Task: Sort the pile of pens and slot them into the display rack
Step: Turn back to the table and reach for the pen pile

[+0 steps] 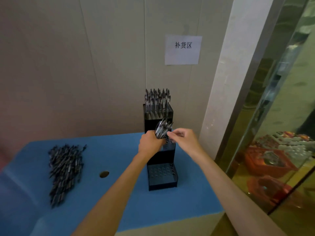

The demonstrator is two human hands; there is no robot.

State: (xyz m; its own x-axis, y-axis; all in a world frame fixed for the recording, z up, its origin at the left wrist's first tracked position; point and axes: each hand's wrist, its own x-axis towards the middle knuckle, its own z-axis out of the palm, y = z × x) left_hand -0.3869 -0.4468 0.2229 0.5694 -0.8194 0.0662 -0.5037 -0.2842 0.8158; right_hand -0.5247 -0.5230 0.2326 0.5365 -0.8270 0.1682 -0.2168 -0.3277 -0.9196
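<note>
A black stepped display rack (162,178) stands on the blue table, against the wall. Its top tier is full of upright pens (157,99). The lowest tier shows rows of bare holes. My left hand (149,142) grips a bundle of pens (162,128) over the middle tier. My right hand (183,138) pinches at the top of that bundle with thumb and forefinger. Whether it holds a single pen is blurred. A large pile of dark pens (65,171) lies on the left of the table.
The blue table (119,150) ends at a front edge near me and a right edge beside a glass partition (272,116). A small round brown spot (104,174) sits between pile and rack. A paper sign (183,49) hangs on the wall.
</note>
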